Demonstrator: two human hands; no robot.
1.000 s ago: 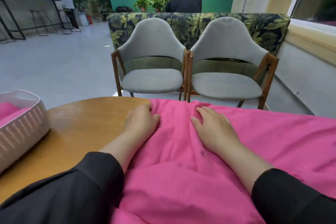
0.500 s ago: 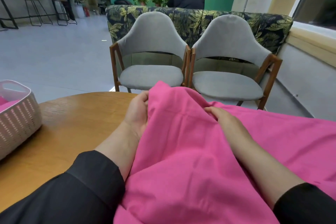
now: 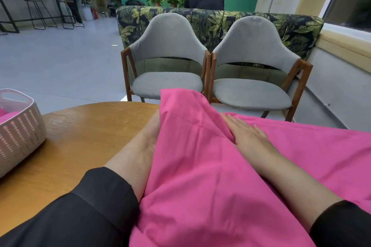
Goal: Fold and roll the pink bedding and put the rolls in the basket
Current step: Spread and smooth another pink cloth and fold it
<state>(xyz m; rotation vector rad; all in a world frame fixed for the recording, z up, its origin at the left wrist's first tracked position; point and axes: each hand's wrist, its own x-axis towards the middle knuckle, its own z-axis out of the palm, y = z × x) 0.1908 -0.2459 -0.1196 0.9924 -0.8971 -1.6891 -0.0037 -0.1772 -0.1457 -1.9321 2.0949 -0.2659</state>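
Left hand (image 3: 154, 126) grip pinches pink bedding (image 3: 200, 156) edge raised; right hand (image 3: 244, 132) spread flat, anchoring the fold line.

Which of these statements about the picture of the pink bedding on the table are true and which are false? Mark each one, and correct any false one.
1. The right hand lies flat on the pink bedding with straight fingers. True.
2. The basket stands on one of the grey chairs. False: it stands on the wooden table, at the left edge of the view.
3. The left hand is partly hidden behind a raised fold of the bedding. True.
4. The basket is empty. False: something pink already lies in it.
5. Two grey chairs stand side by side beyond the table. True.
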